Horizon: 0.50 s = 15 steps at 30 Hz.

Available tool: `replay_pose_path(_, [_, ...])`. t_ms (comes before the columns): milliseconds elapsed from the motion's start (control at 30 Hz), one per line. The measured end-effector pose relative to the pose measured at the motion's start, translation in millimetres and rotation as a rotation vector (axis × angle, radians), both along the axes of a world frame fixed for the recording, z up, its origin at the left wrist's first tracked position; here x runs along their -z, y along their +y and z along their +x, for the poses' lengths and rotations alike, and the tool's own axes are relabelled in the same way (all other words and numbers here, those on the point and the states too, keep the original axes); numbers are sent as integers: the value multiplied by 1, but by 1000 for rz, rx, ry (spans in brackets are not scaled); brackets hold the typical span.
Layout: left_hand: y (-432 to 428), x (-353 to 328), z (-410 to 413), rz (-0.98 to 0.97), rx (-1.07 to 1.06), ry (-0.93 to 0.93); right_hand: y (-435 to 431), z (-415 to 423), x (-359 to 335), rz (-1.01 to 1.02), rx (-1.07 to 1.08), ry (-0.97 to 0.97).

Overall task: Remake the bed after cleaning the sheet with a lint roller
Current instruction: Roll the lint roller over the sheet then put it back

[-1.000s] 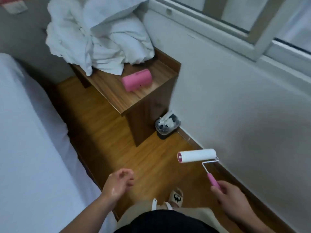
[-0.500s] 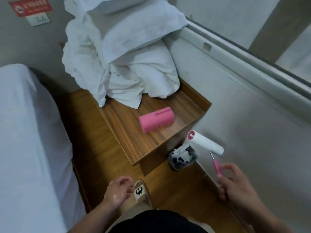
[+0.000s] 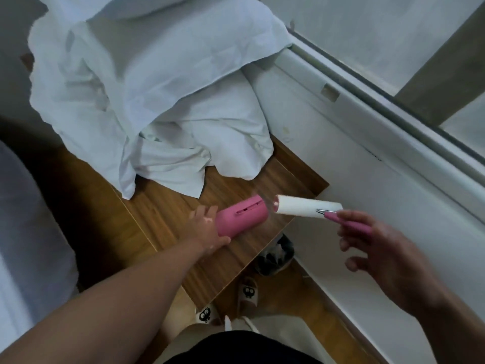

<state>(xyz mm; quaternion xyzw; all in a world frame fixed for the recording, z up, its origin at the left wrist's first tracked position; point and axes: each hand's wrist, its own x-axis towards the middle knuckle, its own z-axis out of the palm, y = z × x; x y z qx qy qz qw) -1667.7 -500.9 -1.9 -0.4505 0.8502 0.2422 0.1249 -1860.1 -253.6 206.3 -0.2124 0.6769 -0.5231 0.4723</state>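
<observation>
The lint roller (image 3: 309,208) hovers over the wooden tabletop (image 3: 168,219), its white roll end just short of the open mouth of the pink cover (image 3: 242,219). The right hand (image 3: 388,261) pinches its pink handle between thumb and forefinger, other fingers loosely spread. The left hand (image 3: 210,229) has its grip wrapped around the cover's closed end, near heaped white bedding (image 3: 147,90).

place: bedroom | bed (image 3: 23,219) with white sheet at left edge | wooden nightstand (image 3: 168,219) between bed and wall, white bedding (image 3: 157,88) heaped on its far end | wood floor (image 3: 309,311) | slippers (image 3: 248,291) and small bin (image 3: 275,258) by the nightstand's near corner | window frame (image 3: 393,101) at right
</observation>
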Motion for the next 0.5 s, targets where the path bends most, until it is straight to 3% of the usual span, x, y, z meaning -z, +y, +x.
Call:
replay_pose_path(167, [4, 16, -10, 2, 5, -2, -48, -27, 1, 186, -104, 669])
replay_pose_path(500, [-1, 37, 26, 67, -170, 282, -118, -64, 54, 343, -519, 993])
